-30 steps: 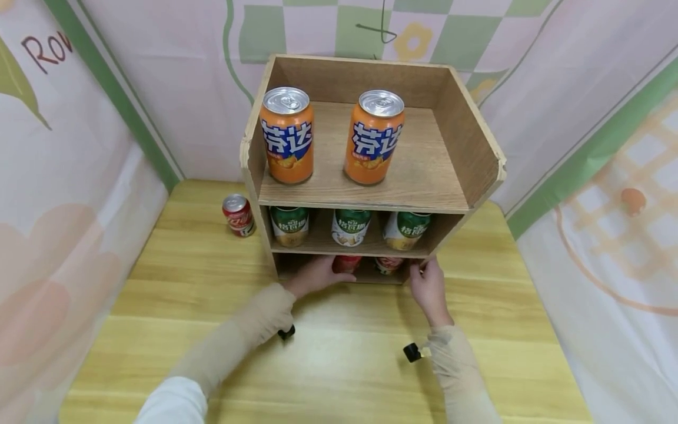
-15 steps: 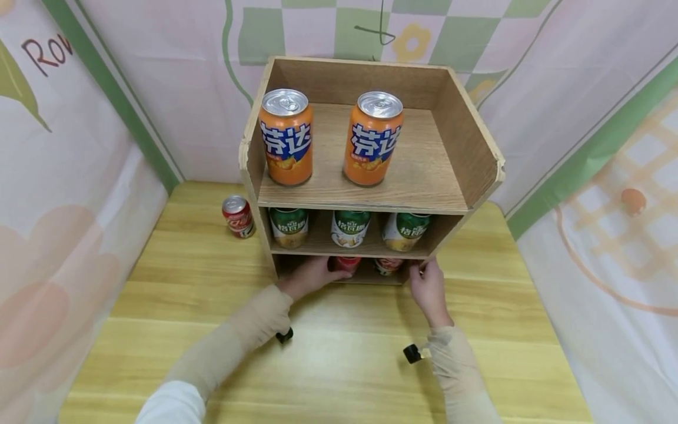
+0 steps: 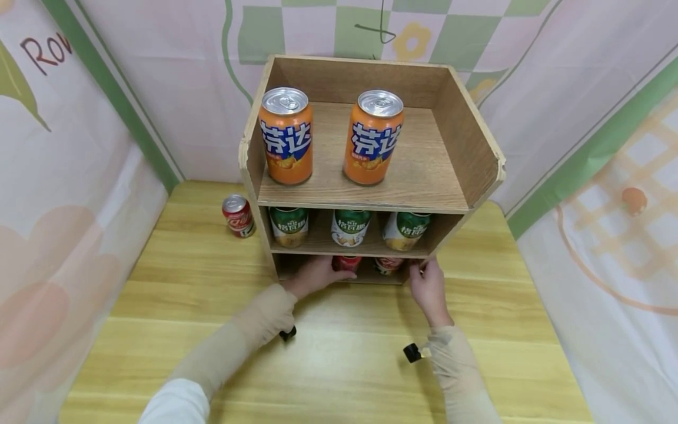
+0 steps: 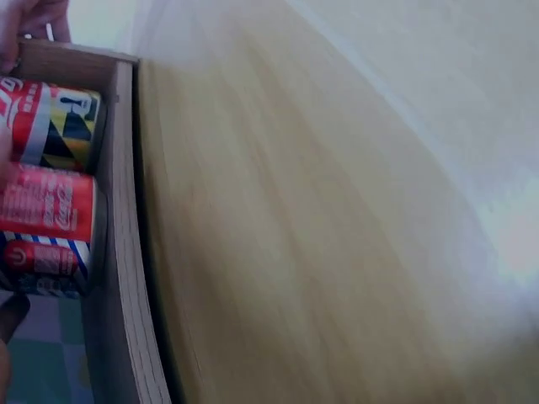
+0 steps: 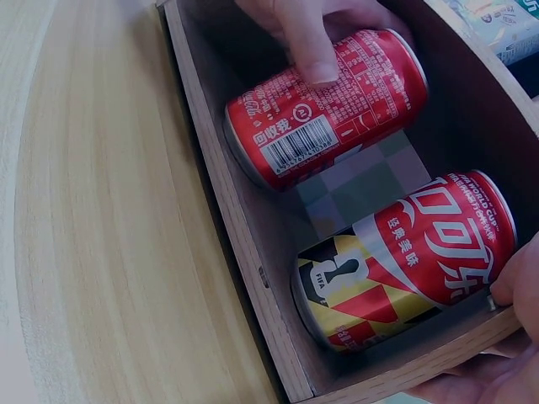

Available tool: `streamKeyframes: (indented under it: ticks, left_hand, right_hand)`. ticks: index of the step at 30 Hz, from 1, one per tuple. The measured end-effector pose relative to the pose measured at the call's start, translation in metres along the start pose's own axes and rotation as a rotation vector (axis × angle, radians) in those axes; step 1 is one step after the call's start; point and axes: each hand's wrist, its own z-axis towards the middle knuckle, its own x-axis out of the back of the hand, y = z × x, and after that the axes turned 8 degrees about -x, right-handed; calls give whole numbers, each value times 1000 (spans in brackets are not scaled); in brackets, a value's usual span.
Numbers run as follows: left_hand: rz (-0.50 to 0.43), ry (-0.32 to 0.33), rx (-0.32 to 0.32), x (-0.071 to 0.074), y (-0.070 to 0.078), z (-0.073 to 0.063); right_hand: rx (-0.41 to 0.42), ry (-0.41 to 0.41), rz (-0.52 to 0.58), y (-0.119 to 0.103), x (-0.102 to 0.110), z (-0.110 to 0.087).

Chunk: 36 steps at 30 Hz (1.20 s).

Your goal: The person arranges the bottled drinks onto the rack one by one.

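In the head view my left hand point(image 3: 316, 275) reaches into the lowest compartment of a wooden shelf point(image 3: 365, 203). It holds a red Coca-Cola can point(image 3: 347, 263) there, thumb across the front; the right wrist view shows this can point(image 5: 328, 109) upright with its barcode turned outward. My right hand point(image 3: 429, 288) grips the front edge of the shelf's right side panel, thumb inside and fingers outside. Close to that thumb stands a second cola can point(image 5: 408, 261) with a yellow and black pattern. The middle board hides both can tops in the head view.
Two orange Fanta cans point(image 3: 286, 138) stand on the top level. Three green and white cans point(image 3: 349, 228) line the middle level. Another red cola can point(image 3: 239, 216) stands on the wooden table point(image 3: 339, 353), left of the shelf. Printed cloth walls point(image 3: 185, 88) enclose the table's back and sides.
My left hand shifts slightly left, then back right, its thumb moving a little on the can. My right hand and the shelf stay put.
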Motion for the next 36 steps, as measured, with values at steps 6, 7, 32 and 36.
streamKeyframes:
  ticks: [6,7,32,36]
  left_hand:
    - [-50,-18,-69,5,-8,-6]
    - [-47,-22,-69,7,-8,-7]
    - [45,-36,-118,12,-3,-8]
    - [34,-68,-112,13,-5,-10]
  right_hand:
    - [0,5,4,-1,0,0]
    - [1,7,4,-1,0,0]
    - [7,13,2,-1,0,-1]
    - [10,14,-6,-1,0,-1]
